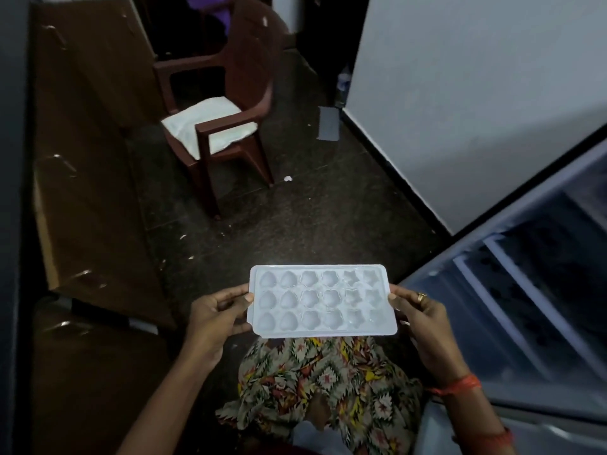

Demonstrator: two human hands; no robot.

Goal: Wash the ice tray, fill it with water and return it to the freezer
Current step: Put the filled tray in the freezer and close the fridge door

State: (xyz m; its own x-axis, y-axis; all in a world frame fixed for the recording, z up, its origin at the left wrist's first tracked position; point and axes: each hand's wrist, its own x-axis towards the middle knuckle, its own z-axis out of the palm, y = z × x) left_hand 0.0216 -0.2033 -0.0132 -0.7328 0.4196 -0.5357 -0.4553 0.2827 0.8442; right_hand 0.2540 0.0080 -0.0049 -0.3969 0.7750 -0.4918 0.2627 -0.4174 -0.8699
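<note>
You've got the ice tray [322, 302] pinched level at both short ends, left hand [213, 320] and right hand [423, 323], just left of the open freezer [525, 290]. Can't tell if it's filled. If it is, keep it flat going in.

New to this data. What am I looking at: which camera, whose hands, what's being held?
There is no robot here. One wide-angle camera worn on a person's head looks forward and down, so you see their own two bare hands. The left hand and right hand each grip a short end of a white plastic ice tray with heart, flower and star moulds, held over a dark floor. At the right is an open grey fridge compartment. Further back stands a brown plastic armchair with a white cloth on its seat. I cannot tell whether the tray holds water.
</note>
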